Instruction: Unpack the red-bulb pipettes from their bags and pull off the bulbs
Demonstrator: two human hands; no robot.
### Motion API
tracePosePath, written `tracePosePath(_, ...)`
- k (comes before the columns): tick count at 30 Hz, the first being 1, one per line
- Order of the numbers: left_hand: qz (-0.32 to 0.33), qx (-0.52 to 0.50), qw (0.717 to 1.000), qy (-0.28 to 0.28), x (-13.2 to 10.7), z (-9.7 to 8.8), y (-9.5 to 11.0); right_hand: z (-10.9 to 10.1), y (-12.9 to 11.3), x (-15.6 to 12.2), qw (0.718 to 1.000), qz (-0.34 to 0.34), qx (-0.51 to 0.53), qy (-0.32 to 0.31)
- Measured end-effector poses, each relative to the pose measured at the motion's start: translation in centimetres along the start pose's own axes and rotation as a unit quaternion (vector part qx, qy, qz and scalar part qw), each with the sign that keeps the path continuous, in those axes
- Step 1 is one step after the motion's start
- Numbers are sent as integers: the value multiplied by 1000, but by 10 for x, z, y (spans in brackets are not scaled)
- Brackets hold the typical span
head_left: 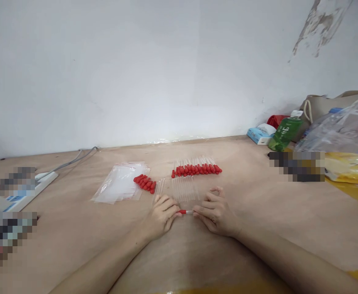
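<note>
1 dropper (185,212), red bulb (182,212) on clear tube (189,212), lies near ctr., pinched betw. L hand (165,214) fingers (bulb) & R hand (214,211) fingers (tube), both ends hidden. Just far: clear tubes (185,188), then 1 row red-bulbed droppers (197,169), too packed to count; left, loose red bulbs (145,183) by zip bags (114,183), nos. unclear. Far right: 1 green bottle (285,131), 1 tissue pack (260,134); left-edge items (4,241) pixelated.

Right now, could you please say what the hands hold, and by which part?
Left hand: red bulb, by its outer end; right hand: clear tube, near the bulb.
</note>
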State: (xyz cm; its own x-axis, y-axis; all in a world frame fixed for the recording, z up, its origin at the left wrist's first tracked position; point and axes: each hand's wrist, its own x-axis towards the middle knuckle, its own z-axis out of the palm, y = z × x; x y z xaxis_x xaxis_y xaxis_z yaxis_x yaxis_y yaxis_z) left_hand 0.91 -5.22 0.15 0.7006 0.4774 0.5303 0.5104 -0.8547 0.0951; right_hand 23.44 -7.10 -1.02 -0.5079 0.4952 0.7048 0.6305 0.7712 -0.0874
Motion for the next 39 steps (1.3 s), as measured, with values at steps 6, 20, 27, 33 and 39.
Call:
tracePosePath(6, -59, 8, 998, 30, -15, -6, -15, -13, 19, -5, 996, 83, -13, 4)
tracePosePath(20, -381, -9, 909, 166, 6, -65, -109, 6, 13, 29, 992, 124, -8, 36)
tracePosePath(27, -350, 2, 937, -16, 4, -68, -111, 47, -8, 83, 989, 91, -111, -37)
tracePosePath(33, -332, -16, 941, -66, 3, -77, -107, 68, -27, 91, 978, 106, -121, -133)
tracePosePath(39, -194, -79, 936, -282, 15, -81, -81, 65, -31, 83, 983, 121, -63, -125)
